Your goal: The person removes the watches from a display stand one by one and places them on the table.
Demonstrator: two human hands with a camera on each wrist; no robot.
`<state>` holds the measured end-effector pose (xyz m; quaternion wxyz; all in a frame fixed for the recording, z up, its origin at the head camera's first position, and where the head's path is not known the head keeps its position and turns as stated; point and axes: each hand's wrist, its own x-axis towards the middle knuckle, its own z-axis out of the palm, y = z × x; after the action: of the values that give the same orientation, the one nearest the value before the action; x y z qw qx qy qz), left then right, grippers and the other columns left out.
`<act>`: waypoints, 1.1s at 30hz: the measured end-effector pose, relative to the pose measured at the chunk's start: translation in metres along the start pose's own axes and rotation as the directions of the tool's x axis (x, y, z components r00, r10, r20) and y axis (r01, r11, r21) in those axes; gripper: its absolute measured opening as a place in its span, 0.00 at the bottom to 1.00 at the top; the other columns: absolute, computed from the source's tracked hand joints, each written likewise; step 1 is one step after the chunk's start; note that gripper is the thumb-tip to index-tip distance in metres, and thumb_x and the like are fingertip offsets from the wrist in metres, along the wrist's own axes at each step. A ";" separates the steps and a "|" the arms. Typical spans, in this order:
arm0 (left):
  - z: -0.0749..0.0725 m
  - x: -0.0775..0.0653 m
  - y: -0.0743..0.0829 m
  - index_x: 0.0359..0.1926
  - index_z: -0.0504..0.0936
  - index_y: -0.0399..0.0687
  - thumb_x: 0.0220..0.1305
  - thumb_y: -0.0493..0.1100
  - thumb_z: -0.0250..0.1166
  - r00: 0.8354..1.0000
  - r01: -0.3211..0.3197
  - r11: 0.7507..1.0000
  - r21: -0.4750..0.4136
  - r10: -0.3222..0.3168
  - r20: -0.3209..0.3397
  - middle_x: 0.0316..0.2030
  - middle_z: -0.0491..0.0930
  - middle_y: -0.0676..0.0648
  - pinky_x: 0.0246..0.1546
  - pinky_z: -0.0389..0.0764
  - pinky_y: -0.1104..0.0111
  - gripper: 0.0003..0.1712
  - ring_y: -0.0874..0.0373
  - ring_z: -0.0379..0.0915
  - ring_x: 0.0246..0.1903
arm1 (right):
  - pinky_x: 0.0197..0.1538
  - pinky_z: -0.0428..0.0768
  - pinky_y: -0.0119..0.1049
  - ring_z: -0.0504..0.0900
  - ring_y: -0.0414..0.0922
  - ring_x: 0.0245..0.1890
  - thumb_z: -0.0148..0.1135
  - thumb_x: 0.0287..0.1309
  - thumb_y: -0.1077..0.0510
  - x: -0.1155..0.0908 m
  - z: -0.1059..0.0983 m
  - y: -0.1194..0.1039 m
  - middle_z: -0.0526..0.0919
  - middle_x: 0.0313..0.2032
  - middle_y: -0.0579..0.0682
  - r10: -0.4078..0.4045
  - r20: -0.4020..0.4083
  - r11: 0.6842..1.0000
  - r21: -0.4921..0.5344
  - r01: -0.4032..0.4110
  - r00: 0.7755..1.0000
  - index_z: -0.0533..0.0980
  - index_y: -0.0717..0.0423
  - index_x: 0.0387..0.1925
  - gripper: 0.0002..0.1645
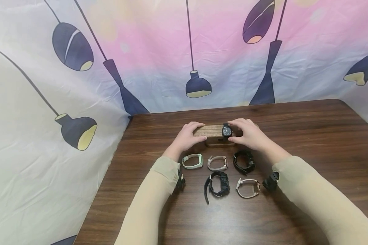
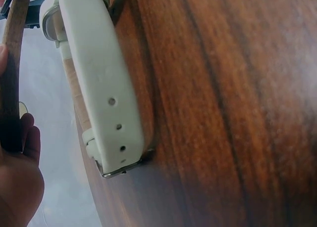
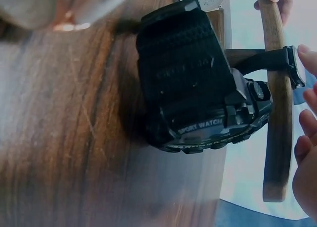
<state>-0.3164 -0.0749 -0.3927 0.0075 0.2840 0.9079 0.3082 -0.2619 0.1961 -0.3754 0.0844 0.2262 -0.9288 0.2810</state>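
A wooden watch stand (image 1: 209,131) has a crossbar raised above its base. My left hand (image 1: 187,136) grips the bar's left end, thumb in front and fingers behind. A black wristwatch (image 1: 227,131) with a squarish dark face hangs strapped round the bar, right of centre. Thumb and fingers of my right hand (image 1: 248,135) bracket this watch; in the right wrist view a fingertip (image 3: 308,58) meets its case edge. Nearest the left wrist is a pale green watch (image 2: 99,83), standing on its side. A chunky black sport watch (image 3: 188,83) is closest to the right wrist.
Before the stand, on the brown wooden table (image 1: 147,149), are a slim light-strapped watch (image 1: 217,163), another black watch (image 1: 222,183) with its strap end loose, and a white-strapped watch (image 1: 247,189). A printed cloth (image 1: 159,51) hangs behind the table.
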 end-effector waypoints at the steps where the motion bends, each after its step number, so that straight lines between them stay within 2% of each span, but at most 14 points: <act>1: 0.000 0.000 0.000 0.63 0.70 0.55 0.59 0.55 0.65 1.000 0.001 1.000 -0.001 -0.001 0.000 0.61 0.67 0.52 0.58 0.64 0.58 0.32 0.54 0.59 0.60 | 0.45 0.67 0.51 0.69 0.52 0.45 0.70 0.51 0.50 0.001 0.000 0.000 0.71 0.57 0.57 0.003 0.003 1.000 -0.004 -0.003 1.000 0.69 0.57 0.62 0.38; 8: 0.000 0.000 0.000 0.63 0.71 0.55 0.59 0.55 0.65 1.000 -0.002 1.000 0.001 0.002 -0.002 0.61 0.67 0.52 0.58 0.63 0.58 0.32 0.54 0.59 0.60 | 0.46 0.68 0.52 0.67 0.56 0.50 0.70 0.51 0.50 0.005 0.003 -0.001 0.71 0.57 0.58 -0.009 0.021 1.000 -0.027 0.009 1.000 0.69 0.58 0.62 0.38; 12: 0.000 0.001 0.000 0.63 0.71 0.53 0.59 0.55 0.65 1.000 -0.005 1.000 -0.002 0.005 -0.004 0.60 0.68 0.52 0.58 0.64 0.59 0.32 0.54 0.60 0.59 | 0.51 0.65 0.51 0.67 0.57 0.52 0.71 0.49 0.53 0.007 0.005 -0.001 0.72 0.56 0.60 -0.045 0.001 0.999 -0.020 0.045 0.999 0.70 0.61 0.60 0.37; 18: 0.000 0.002 0.000 0.62 0.72 0.51 0.58 0.54 0.67 1.000 -0.017 1.000 0.015 0.017 -0.015 0.59 0.69 0.51 0.57 0.65 0.60 0.32 0.53 0.61 0.57 | 0.53 0.63 0.50 0.69 0.58 0.50 0.74 0.45 0.55 0.010 0.008 -0.003 0.74 0.53 0.62 -0.094 -0.037 0.995 -0.035 0.093 0.995 0.72 0.64 0.58 0.37; 33: 0.001 0.001 -0.001 0.62 0.72 0.53 0.58 0.55 0.66 1.000 -0.020 1.000 0.015 0.020 -0.019 0.60 0.69 0.51 0.57 0.65 0.59 0.32 0.53 0.61 0.58 | 0.51 0.65 0.51 0.68 0.58 0.49 0.73 0.47 0.55 0.011 0.011 -0.005 0.73 0.53 0.60 -0.066 -0.023 0.995 -0.075 0.064 0.998 0.73 0.62 0.56 0.35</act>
<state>-0.3182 -0.0746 -0.3937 -0.0064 0.2901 0.9073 0.3045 -0.2697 0.1821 -0.3789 0.1138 0.2495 -0.9296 0.2464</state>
